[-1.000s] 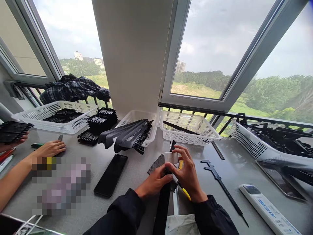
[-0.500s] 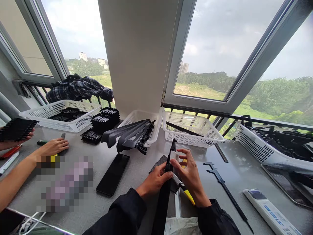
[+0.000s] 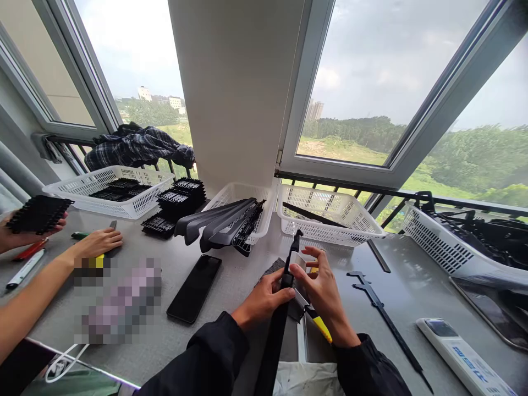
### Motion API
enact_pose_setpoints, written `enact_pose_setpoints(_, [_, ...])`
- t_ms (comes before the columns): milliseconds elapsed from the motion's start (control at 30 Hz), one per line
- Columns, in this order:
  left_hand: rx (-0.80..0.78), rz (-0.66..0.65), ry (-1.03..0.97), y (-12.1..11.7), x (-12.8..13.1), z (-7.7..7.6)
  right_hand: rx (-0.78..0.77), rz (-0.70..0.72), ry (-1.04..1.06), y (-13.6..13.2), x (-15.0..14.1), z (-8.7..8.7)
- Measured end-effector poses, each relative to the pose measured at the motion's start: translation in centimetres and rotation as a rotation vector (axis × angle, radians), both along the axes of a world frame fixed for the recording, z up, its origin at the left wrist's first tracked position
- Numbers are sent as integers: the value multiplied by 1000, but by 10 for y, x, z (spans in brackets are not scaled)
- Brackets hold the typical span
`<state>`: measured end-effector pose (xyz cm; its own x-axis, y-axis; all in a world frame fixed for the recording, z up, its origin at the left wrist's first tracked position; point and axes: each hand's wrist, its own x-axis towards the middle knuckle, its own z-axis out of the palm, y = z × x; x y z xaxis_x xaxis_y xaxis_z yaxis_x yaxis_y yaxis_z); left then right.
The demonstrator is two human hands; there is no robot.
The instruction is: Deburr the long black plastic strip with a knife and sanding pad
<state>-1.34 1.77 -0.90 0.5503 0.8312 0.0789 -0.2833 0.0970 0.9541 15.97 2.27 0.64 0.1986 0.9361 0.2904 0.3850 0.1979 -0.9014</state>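
Observation:
My left hand (image 3: 264, 297) grips a long black plastic strip (image 3: 275, 335) that rises from my lap toward the baskets. My right hand (image 3: 322, 294) pinches a small white piece (image 3: 297, 260) against the strip near its upper end; a yellow-handled tool (image 3: 318, 325) lies under the palm. Both hands work close together above a dark grey cloth (image 3: 272, 269) on the grey table (image 3: 231, 286).
A black phone (image 3: 194, 287) lies left of my hands, black calipers (image 3: 381, 316) and a white remote (image 3: 464, 352) to the right. White baskets (image 3: 330, 212) with black parts line the window. Another person's hands (image 3: 97, 242) rest at the left, one holding a black part (image 3: 39, 213).
The view has drifted slightly. My hands have raised the strip a little and my right fingers have slid the white piece along it. The other person's hands barely moved.

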Motion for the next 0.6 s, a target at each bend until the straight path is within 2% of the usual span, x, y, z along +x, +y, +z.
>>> enact_pose_setpoints(133, [40, 36, 20, 0, 0, 0, 34, 24, 15, -2, -3, -2])
enact_pose_setpoints(400, [44, 30, 62, 1, -1, -3, 20, 35, 20, 0, -4, -8])
enact_pose_setpoints(600, [32, 46, 5, -1, -6, 8, -16, 19, 71, 4, 2, -12])
